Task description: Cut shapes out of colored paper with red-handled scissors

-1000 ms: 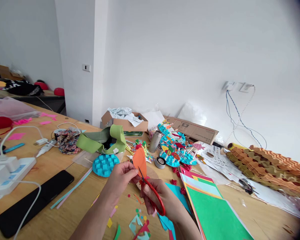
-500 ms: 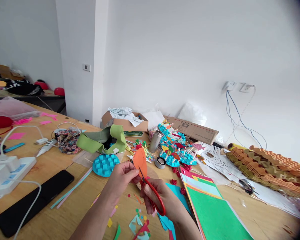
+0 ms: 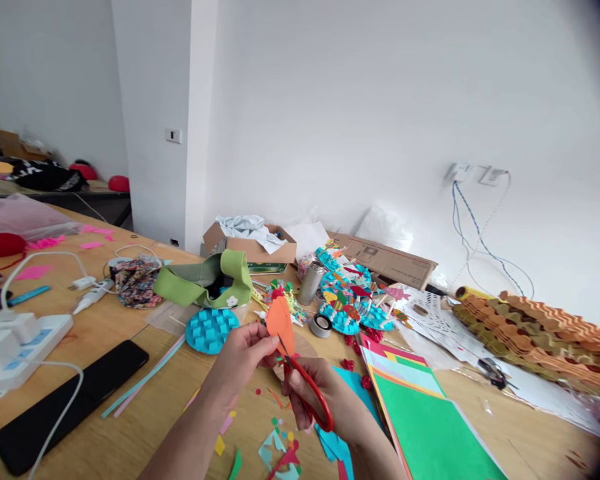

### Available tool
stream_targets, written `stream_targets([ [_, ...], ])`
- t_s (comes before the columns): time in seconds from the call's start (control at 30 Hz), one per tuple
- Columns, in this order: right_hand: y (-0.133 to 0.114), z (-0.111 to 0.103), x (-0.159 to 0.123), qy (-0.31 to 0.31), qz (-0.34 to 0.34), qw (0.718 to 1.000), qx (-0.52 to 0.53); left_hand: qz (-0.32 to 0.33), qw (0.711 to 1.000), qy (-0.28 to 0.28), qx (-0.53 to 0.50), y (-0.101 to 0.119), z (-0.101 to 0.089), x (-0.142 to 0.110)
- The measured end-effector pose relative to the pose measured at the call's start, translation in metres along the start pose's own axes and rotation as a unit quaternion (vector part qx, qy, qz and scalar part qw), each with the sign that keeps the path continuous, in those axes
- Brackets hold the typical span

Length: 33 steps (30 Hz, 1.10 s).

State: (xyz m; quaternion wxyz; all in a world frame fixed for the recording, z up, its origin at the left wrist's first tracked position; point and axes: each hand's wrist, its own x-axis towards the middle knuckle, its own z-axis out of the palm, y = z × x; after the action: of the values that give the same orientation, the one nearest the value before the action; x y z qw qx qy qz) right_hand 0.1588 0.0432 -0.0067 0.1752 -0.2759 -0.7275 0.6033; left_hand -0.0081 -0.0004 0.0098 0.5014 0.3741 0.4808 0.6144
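Observation:
My left hand pinches the edge of an orange piece of paper, held up above the table. My right hand is closed round the red handles of a pair of scissors. Their blades point up and lie against the lower part of the orange paper. Below my hands, small coloured paper scraps lie scattered on the wooden table. Just beyond my left hand is a blue disc with raised folded tabs.
A stack of coloured paper lies at the right. On the left are a black phone and a white power strip. Behind stand a metal bottle, a tape roll, blue paper pieces with fish and a cardboard box.
The scissors have shifted very slightly against the orange paper, their handles a touch to the right. Both hands keep their hold, and everything else looks the same.

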Motion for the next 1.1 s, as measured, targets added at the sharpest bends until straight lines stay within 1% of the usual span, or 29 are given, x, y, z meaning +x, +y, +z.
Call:
stream_targets([
  [0.13,0.001,-0.002,-0.001,-0.015,0.014,1.0,-0.004,0.002,0.999,0.019,-0.038,0.001,-0.002,0.0],
  [0.3,-0.002,-0.001,-0.002,-0.039,0.032,0.999,0.0,0.003,0.998,0.025,-0.057,-0.001,-0.004,0.002],
  [0.4,-0.003,-0.001,-0.002,-0.032,0.031,0.999,0.006,0.009,0.996,0.043,-0.072,-0.003,-0.005,0.004],
  [0.57,-0.005,0.001,-0.002,-0.023,0.011,0.999,0.02,0.02,0.99,0.086,-0.109,-0.006,-0.006,0.005],
  [0.63,-0.006,0.001,-0.002,-0.018,0.007,1.0,0.024,0.017,0.987,0.091,-0.128,-0.005,-0.005,0.004],
  [0.8,-0.003,-0.001,-0.002,-0.002,0.004,1.0,0.029,0.002,0.986,0.086,-0.145,-0.001,0.0,0.002],
  [0.93,0.003,-0.004,-0.002,-0.001,-0.003,1.0,0.022,-0.006,0.989,0.066,-0.132,-0.003,0.002,0.001],
  [1.1,0.004,-0.004,-0.001,-0.002,-0.004,1.0,0.015,0.006,0.993,0.048,-0.112,-0.007,0.003,0.0],
])
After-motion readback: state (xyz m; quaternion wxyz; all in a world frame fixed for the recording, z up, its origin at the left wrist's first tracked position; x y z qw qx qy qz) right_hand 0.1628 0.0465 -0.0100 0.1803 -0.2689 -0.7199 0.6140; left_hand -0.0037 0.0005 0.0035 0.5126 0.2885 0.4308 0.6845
